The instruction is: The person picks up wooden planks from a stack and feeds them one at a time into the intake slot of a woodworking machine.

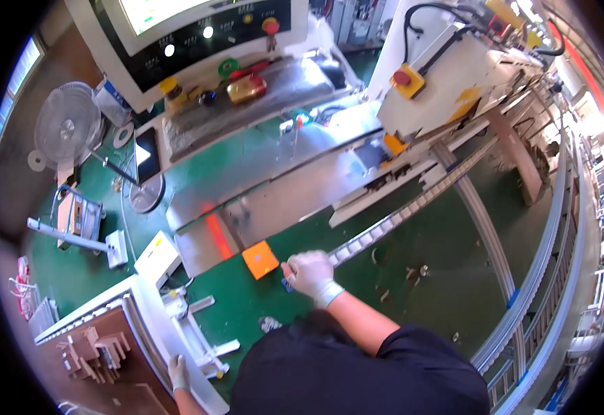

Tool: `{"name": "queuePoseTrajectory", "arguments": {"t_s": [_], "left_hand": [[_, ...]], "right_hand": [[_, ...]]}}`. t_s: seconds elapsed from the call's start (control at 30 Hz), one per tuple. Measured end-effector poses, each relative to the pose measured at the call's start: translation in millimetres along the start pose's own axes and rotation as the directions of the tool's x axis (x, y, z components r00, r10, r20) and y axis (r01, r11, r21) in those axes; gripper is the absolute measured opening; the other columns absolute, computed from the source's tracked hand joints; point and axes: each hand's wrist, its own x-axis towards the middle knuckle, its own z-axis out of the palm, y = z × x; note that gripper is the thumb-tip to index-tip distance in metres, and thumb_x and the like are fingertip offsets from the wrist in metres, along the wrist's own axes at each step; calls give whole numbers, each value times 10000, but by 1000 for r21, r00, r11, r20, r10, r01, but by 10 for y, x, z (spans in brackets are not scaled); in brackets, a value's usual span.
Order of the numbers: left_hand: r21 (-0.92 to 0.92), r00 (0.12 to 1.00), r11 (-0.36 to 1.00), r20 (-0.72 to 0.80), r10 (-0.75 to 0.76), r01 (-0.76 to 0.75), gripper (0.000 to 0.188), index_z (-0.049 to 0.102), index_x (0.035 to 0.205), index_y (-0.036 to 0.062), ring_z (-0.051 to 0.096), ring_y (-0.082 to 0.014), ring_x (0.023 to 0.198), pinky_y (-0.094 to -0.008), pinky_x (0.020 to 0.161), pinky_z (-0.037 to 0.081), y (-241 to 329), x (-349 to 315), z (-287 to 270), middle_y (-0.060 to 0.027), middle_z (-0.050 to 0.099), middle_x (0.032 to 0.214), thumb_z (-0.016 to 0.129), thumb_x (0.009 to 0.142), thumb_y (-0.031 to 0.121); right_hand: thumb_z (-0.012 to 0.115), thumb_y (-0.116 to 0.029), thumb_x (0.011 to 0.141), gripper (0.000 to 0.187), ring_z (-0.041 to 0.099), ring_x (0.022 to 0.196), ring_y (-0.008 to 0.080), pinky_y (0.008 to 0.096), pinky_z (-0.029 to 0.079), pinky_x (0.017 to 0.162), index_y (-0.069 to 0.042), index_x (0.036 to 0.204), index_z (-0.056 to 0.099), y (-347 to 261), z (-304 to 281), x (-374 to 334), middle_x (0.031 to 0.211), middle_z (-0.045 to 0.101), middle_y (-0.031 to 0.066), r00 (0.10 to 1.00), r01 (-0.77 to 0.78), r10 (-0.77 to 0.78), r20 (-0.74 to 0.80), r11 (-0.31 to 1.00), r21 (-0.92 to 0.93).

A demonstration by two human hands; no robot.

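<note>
My right hand [310, 274], in a pale glove, is in the middle, at the near end of a long segmented rail [378, 229]. Its fingers are curled closed; whatever they may hold is hidden. A small blue piece shows just below the fingers. To its left is an orange box-shaped part [260, 260], apart from the hand. My left hand [178, 373], also gloved, lies at the inner edge of a white-framed table [151, 325] at lower left, with its fingers stretched out. Small brown wood strips [94, 354] lie heaped on that table's brown top.
A machine's control panel [212, 43] with a lit screen stands ahead. A metal bed [284, 197] runs below it toward a white machine head with a red stop button [403, 77]. A fan [68, 128] stands far left. Curved metal conveyor rails [533, 290] pass on the right.
</note>
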Motion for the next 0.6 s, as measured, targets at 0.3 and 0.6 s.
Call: {"name": "queuePoseTrajectory", "arguments": {"t_s": [0.3,0.6], "left_hand": [[481,969,867,-246,-10,131,401,721,1163,4,668,-381,1149,-461,1021,490,635,-686,298,-228,716,1179,585,972,330],[-8,488,829,-805,-337,558,500,655,1245,28,624,-450,1203,-512,1050,489,-483,-1338,-1155,-279,663,1261,548,950,417]], "right_hand": [[742,-285,861,220,658,640,360,492,500,583,-123,714,718,-139,162,47,689,671,134,998,50,-49,-30,998,33],[548,-439,1040,437,684,823,407,487,517,712,-48,960,726,-35,328,-156,902,716,200,992,29,-18,127,996,-90]]}}
